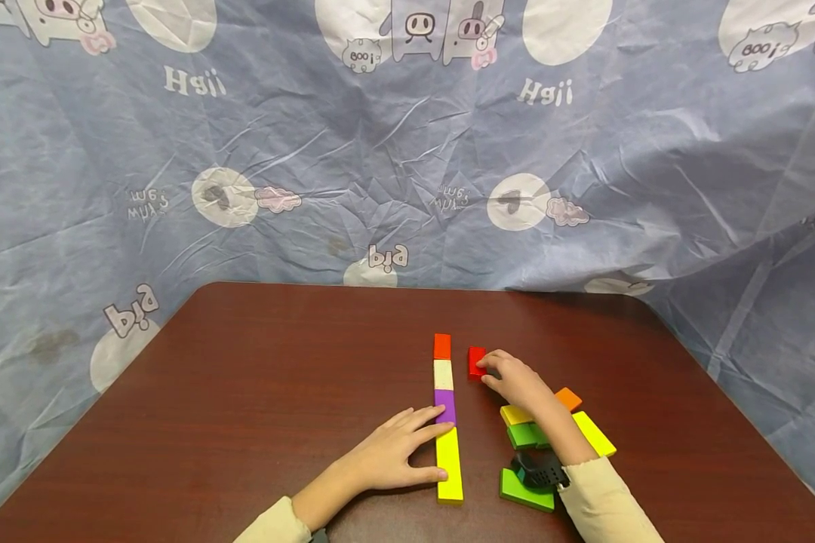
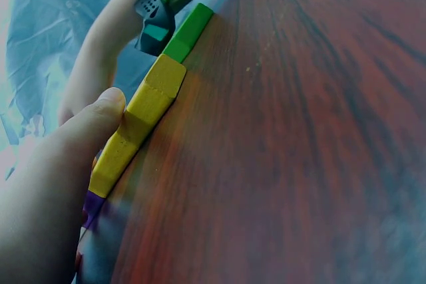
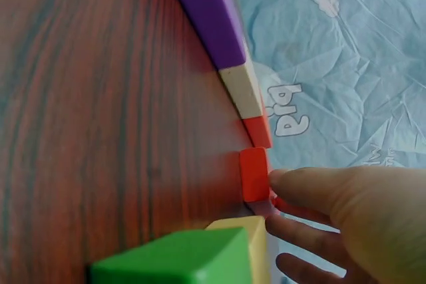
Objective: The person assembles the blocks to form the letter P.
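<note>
A straight row of blocks runs away from me: yellow block (image 1: 451,449), purple block (image 1: 444,398), white block (image 1: 443,374) and orange-red block (image 1: 442,347) at the far end. My left hand (image 1: 394,452) lies along its left side with fingers spread. Its fingertips touch the purple and yellow blocks, and in the left wrist view the thumb (image 2: 110,101) presses the yellow block's side. To the right of the row's far end, my right hand (image 1: 521,383) pinches a separate red block (image 3: 253,174) between thumb and fingers; the fingers partly hide its far side.
Under and around my right forearm lie a dark yellow block (image 1: 514,414), green blocks (image 1: 520,436), an orange block (image 1: 568,397) and a bright yellow block (image 1: 594,434). Another green block (image 1: 524,494) sits nearer me, below the wrist camera (image 1: 539,469). A printed cloth (image 1: 407,151) hangs behind the table (image 1: 278,362).
</note>
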Tool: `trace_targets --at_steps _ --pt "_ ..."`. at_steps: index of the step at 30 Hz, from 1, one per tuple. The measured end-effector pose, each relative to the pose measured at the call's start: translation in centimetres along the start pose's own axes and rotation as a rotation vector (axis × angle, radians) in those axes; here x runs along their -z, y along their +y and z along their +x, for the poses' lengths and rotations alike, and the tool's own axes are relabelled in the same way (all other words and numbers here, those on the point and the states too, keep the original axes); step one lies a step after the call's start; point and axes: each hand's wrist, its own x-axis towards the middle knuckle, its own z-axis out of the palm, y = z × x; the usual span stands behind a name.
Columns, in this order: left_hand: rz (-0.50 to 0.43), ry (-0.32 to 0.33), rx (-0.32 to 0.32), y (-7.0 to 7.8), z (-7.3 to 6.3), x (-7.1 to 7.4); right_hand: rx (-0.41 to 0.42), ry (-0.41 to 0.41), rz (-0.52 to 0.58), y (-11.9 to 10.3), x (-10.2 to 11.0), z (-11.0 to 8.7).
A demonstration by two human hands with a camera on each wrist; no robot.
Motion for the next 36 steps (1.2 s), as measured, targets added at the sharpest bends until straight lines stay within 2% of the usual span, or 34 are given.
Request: trace_targets --at_steps 6,17,21,23,26,29,36 --pt "0.024 0.006 -0.011 -0.1 -0.1 0.0 0.016 -0.016 -0.047 0.5 -0.3 1.5" --pt "0.026 0.013 -0.014 -0.2 0.1 -0.1 0.001 -0.015 -0.157 0.7 -0.6 6.7" --pt "0.019 0.010 -0.014 -0.2 0.1 -0.2 -0.011 -0.059 -0.140 0.8 -1.8 8.6" --pt "0.024 0.012 -0.015 -0.1 0.1 -0.2 0.020 -0.054 -0.147 1.1 -2.7 9.5" --pt "0.032 0.013 -0.019 -0.2 0.1 -0.3 0.041 -0.071 -0.140 0.7 -3.1 9.7" --pt "0.024 0.009 -0.018 -0.1 0.2 -0.4 0.035 -0.099 -0.116 -0.6 -2.6 9.0" --pt "0.005 -0.001 -0.006 -0.1 0.1 -0.3 0.064 -0.090 -0.131 -1.5 -2.1 8.0"
